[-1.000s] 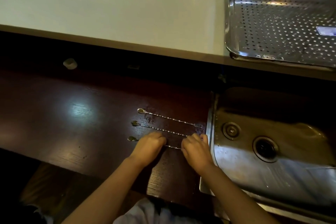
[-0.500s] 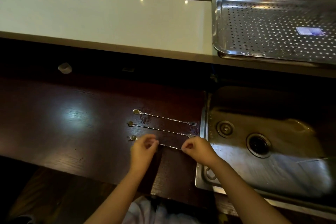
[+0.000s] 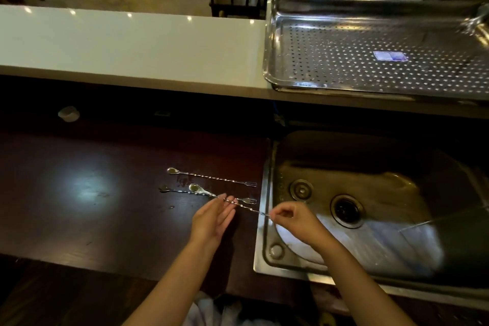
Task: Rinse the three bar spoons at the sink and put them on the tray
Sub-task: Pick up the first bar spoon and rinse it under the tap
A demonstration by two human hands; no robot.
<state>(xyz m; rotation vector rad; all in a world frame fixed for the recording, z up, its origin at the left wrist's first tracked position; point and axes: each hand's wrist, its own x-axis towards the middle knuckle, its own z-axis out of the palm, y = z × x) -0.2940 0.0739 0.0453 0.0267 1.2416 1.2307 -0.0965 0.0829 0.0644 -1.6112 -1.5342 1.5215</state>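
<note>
The lifted bar spoon [image 3: 211, 194] is running with its long axis from about ten o'clock to four o'clock: its bowl is pointing up-left above the dark tabletop [image 3: 92, 193], and its far end is disappearing into the right hand [image 3: 293, 217] at the left rim of the sink [image 3: 266, 219]. The right hand's grip is pinching that end between thumb and curled fingertips, the wrist angling in from five o'clock. The left hand [image 3: 211, 219] is lying open, palm turned up and to the right, fingers nearly straight and pointing toward one o'clock; its fingertips are touching the twisted shaft near the middle, so this grip is wide and wrapping nothing. Its forearm is coming in from seven o'clock.

The farthest bar spoon [image 3: 211, 178] is lying flat on the tabletop, bowl at nine o'clock, fork end at three o'clock beside the sink rim. The middle bar spoon [image 3: 174, 190] is lying parallel to it, partly crossed by the lifted one, its fork tip showing just past the left fingertips. The perforated tray [image 3: 330, 82] is sitting on the pale upper counter [image 3: 132, 42], at twelve o'clock from the sink.
</note>
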